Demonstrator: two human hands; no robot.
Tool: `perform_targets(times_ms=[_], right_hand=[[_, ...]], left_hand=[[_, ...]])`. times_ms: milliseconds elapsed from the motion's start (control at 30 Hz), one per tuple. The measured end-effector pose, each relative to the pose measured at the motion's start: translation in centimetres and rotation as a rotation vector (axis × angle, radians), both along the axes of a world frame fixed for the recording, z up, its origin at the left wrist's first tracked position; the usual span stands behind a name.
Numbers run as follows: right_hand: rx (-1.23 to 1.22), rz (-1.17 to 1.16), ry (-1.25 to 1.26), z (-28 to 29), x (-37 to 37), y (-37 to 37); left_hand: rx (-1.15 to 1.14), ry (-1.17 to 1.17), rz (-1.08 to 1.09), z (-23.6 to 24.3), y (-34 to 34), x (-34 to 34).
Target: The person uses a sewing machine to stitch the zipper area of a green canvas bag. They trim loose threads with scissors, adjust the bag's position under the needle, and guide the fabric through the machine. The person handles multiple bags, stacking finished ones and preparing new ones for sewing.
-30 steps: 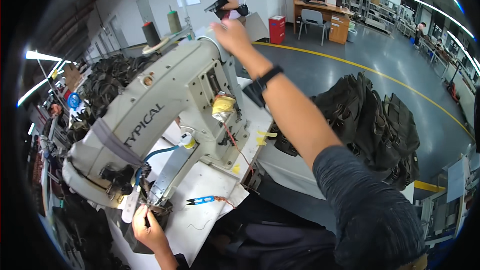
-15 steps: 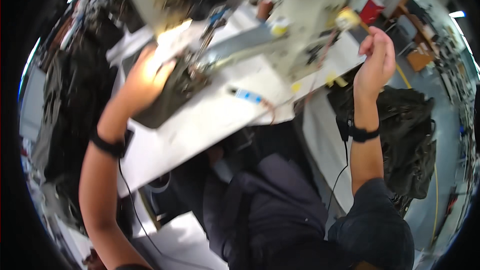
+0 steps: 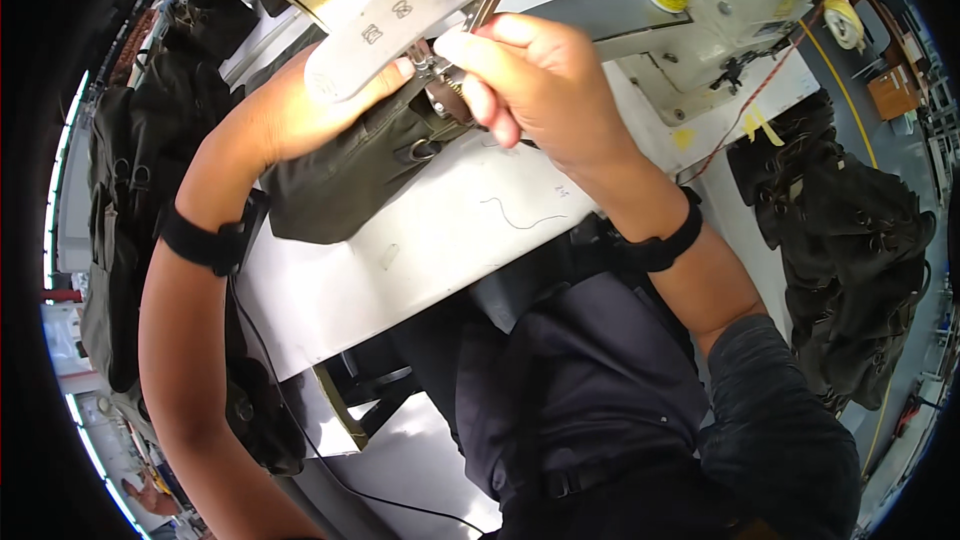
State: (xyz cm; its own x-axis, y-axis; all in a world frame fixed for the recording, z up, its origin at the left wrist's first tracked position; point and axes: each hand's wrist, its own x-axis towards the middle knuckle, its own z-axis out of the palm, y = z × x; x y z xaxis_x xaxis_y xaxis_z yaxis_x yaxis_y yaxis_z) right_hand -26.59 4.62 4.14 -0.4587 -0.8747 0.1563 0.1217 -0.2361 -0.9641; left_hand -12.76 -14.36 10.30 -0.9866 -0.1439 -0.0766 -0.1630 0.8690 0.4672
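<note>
Closely curled right grip (image 3: 560,95), contents unclear, by metalwork (image 3: 440,95), left grip (image 3: 295,115) on fabric (image 3: 345,190)

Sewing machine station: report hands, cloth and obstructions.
Left hand on dark cloth. Right hand at metal mechanism, grip unclear. Cloth over white table. Pale bar partly hides left hand.
</note>
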Motion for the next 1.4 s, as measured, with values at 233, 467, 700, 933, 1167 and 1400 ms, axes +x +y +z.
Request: perform_targets(times_ms=[233, 467, 700, 933, 1167, 1400], right_hand=[[-0.046, -0.079, 0.004, -0.5, 0.4, -0.2], [-0.115, -0.105, 0.084, -1.3, 0.6, 0.5], [-0.205, -0.661, 0.750, -5.1, 5.3, 1.7], [-0.110, -0.756, 0.692, -7.0, 6.6, 0.1], [-0.280, -0.727, 1.197, -3.7, 0.1, 1.7], [-0.363, -0.354, 1.440, -1.1, -5.3, 1.2]], left_hand=[[0.168, 0.029, 0.137, -0.8, 2.3, 1.5], [0.481, 0.055, 0.391, -1.1, 4.3, 2.1], [0.518, -0.024, 0.244, -1.7, 2.3, 2.5], [0.901, -0.022, 0.506, -2.2, 3.4, 1.9], [0.916, -0.056, 0.627, -2.1, 3.1, 3.1], [1.102, -0.032, 0.681, -4.2, 1.3, 4.6]])
